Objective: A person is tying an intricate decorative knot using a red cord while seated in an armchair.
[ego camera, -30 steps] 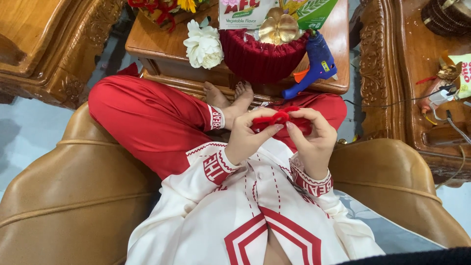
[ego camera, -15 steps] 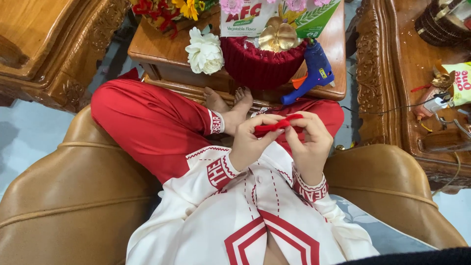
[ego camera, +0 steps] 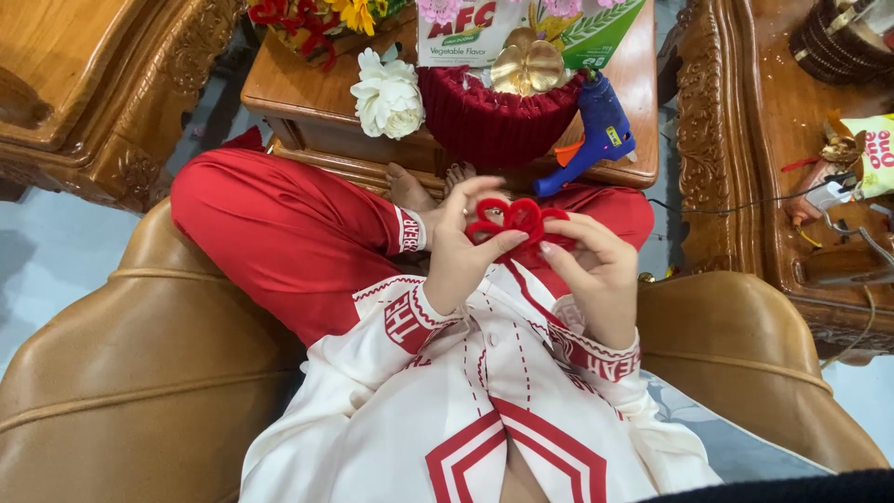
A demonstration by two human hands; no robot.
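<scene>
Both hands pinch a looped red pipe-cleaner flower [ego camera: 510, 219] over the lap, the left hand [ego camera: 463, 251] gripping its left loops, the right hand [ego camera: 596, 270] its right side. It hovers just short of the worktop's [ego camera: 307, 93] near edge, below the red basket [ego camera: 498, 116] and blue glue gun [ego camera: 596, 130].

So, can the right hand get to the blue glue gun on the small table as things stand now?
Probably yes, but not at once: the right hand and left hand both hold the red looped piece. The blue glue gun lies just beyond, nothing between.
</scene>
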